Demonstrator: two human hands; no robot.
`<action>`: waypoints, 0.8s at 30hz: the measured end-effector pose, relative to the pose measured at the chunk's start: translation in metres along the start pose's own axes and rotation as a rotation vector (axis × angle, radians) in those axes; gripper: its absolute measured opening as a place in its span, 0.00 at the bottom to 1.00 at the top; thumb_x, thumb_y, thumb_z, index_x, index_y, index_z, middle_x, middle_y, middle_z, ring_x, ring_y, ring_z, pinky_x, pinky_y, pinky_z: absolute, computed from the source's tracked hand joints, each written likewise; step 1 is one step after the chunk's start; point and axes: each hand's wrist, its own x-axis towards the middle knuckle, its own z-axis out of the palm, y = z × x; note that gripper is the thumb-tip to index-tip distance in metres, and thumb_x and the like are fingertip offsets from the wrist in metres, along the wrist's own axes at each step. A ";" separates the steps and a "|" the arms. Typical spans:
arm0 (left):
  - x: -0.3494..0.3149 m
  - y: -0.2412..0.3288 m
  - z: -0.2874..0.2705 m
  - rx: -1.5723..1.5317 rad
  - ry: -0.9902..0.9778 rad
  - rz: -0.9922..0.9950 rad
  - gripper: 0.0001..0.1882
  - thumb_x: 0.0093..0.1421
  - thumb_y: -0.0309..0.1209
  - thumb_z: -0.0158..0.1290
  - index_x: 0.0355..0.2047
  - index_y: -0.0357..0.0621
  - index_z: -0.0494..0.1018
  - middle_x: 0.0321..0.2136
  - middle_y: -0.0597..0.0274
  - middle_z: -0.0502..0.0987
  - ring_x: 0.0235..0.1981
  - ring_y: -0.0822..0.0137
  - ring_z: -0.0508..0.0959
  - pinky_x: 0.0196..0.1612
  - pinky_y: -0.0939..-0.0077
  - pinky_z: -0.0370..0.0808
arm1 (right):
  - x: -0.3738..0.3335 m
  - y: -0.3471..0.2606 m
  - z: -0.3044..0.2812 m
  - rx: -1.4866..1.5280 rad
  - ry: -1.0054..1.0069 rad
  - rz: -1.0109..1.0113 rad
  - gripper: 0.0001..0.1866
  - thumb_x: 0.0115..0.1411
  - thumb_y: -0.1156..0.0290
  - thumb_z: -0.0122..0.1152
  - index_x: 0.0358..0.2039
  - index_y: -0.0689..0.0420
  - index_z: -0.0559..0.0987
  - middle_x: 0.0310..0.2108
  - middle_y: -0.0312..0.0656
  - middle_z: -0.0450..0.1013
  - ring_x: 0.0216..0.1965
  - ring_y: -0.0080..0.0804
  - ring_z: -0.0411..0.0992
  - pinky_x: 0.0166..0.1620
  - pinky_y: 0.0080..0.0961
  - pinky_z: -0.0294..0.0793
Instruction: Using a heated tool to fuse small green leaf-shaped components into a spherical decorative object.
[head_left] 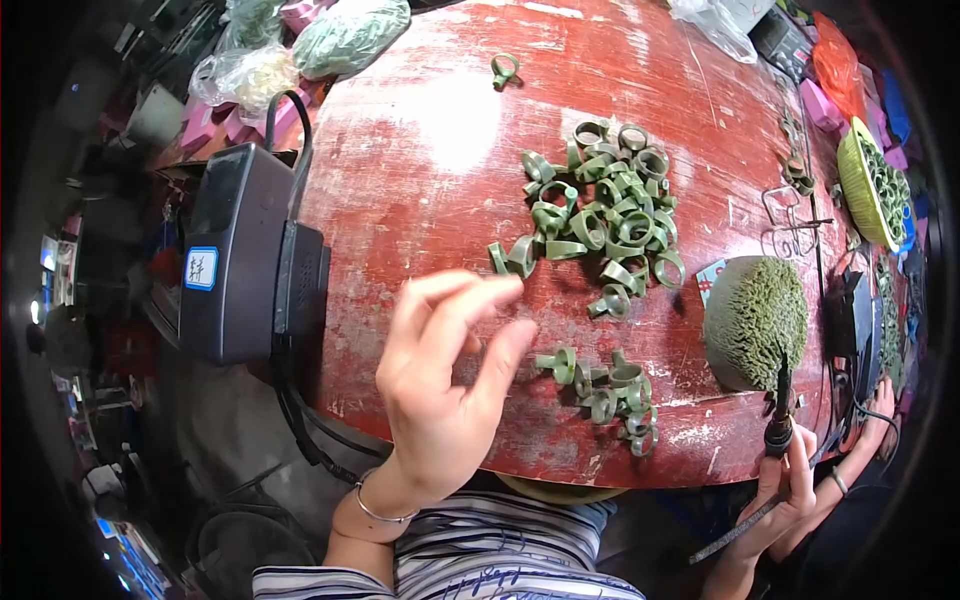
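Note:
My left hand, with a bracelet at the wrist, hovers over the table's near edge. Its thumb and fingers are curved and apart, with nothing visible between them. My right hand grips a dark pen-shaped tool like a soldering iron. The tool's black tip meets the lower edge of a rounded green block with a rough, bristly top. Beyond the left hand lies a heap of green ring-shaped pieces. A smaller group of green rings sits just right of that hand.
A dark box-shaped device with a cable stands at left on the worn red table. One ring lies apart at the far side. At right are a yellow-green basket of rings, a wire stand and another person's hand.

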 end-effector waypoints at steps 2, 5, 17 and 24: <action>0.011 0.006 0.007 0.117 0.144 0.009 0.20 0.50 0.19 0.57 0.46 0.36 0.71 0.45 0.51 0.67 0.39 0.57 0.74 0.43 0.68 0.71 | -0.003 0.005 0.000 0.026 0.045 0.026 0.19 0.59 0.72 0.57 0.48 0.70 0.72 0.42 0.42 0.68 0.33 0.20 0.62 0.32 0.13 0.59; 0.017 0.004 0.005 0.304 0.025 -0.020 0.23 0.51 0.20 0.56 0.49 0.37 0.69 0.45 0.49 0.68 0.40 0.53 0.73 0.43 0.66 0.71 | -0.006 0.010 0.007 0.066 0.031 -0.004 0.19 0.59 0.71 0.58 0.48 0.70 0.72 0.41 0.41 0.68 0.32 0.19 0.61 0.32 0.12 0.58; 0.010 0.006 0.008 0.138 0.040 0.004 0.15 0.51 0.14 0.53 0.39 0.40 0.75 0.37 0.61 0.74 0.32 0.71 0.75 0.30 0.80 0.71 | -0.006 0.001 0.009 0.002 0.025 0.016 0.19 0.59 0.69 0.58 0.45 0.72 0.72 0.40 0.41 0.68 0.37 0.22 0.63 0.37 0.14 0.59; 0.012 0.004 0.008 0.113 -0.013 0.061 0.16 0.54 0.12 0.47 0.42 0.37 0.73 0.39 0.56 0.72 0.33 0.68 0.75 0.37 0.77 0.73 | -0.007 -0.010 0.011 0.056 -0.006 0.105 0.19 0.60 0.71 0.57 0.46 0.72 0.72 0.39 0.40 0.67 0.34 0.21 0.62 0.34 0.13 0.58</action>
